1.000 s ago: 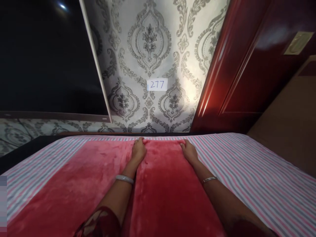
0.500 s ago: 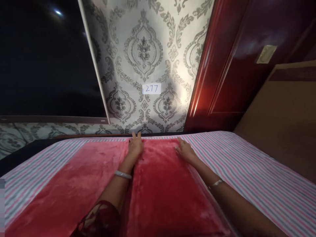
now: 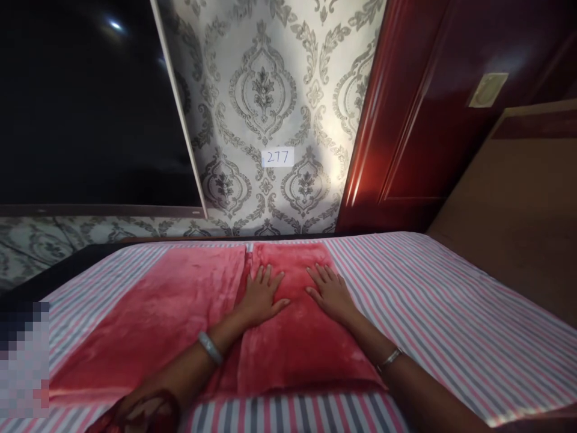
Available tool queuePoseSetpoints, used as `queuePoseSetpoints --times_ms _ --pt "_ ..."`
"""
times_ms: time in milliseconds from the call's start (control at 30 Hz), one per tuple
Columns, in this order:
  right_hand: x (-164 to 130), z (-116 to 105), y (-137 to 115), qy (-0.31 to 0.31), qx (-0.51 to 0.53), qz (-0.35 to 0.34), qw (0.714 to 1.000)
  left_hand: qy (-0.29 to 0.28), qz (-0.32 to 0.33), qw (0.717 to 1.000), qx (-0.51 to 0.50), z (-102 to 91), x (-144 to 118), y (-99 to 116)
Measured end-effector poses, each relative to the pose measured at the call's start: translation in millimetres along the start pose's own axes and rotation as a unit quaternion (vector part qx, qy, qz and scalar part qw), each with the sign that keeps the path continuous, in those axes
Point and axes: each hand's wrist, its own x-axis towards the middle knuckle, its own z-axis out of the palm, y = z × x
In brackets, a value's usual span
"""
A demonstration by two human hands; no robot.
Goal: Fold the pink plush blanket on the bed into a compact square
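Observation:
A red plush blanket [image 3: 148, 313] lies on a bed with a pink, grey and white striped sheet [image 3: 433, 300]. Its right part is folded over into a narrower doubled strip [image 3: 293, 349]. My left hand [image 3: 261, 294] rests flat on that folded strip, fingers spread, palm down. My right hand [image 3: 328, 291] lies flat beside it on the same strip, fingers spread too. Neither hand grips anything. Each wrist bears a bangle.
A patterned wallpaper wall [image 3: 270, 96] with a small label reading 277 [image 3: 277, 157] stands behind the bed. A dark screen [image 3: 85, 108] hangs at the left. A dark red wooden door [image 3: 433, 108] and a brown panel [image 3: 518, 210] are at the right.
Both hands have slid back from the blanket's far edge toward me and now lie flat with fingers spread. The view has pulled back, showing the blanket's near edge.

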Motion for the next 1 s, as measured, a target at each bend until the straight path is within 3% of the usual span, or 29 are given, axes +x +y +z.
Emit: queuePoseSetpoints --times_ms 200,267,367,467,533,667,800,900,1000 --pt "-4 -11 28 -0.019 0.084 -0.032 0.996 -0.071 0.001 0.997 -0.017 -28.3 3 3" --pt "-29 -13 43 0.008 0.128 -0.036 0.991 -0.056 0.023 0.998 -0.021 -37.6 -15 8" --pt "-91 -12 53 0.08 0.157 -0.039 0.984 -0.011 0.098 0.994 -0.055 -40.4 -60 17" --pt "-146 -6 43 0.128 0.128 -0.07 0.981 0.002 0.136 0.989 -0.063 -29.9 -99 21" --pt "-167 2 33 0.129 0.106 -0.088 0.982 -0.018 0.127 0.99 -0.059 -19.9 -113 21" --pt "-174 17 26 0.13 0.108 -0.094 0.981 -0.042 0.102 0.992 -0.058 -8.1 -118 20" --pt "-171 20 35 0.124 0.177 -0.095 0.972 -0.038 0.101 0.992 -0.072 -18.5 -126 24" --pt "-169 16 49 0.138 0.271 -0.015 0.953 -0.023 0.095 0.992 -0.076 -36.6 -138 18" --pt "-157 10 64 0.14 0.34 0.099 0.925 0.051 0.051 0.996 -0.057 -51.3 -147 -4"
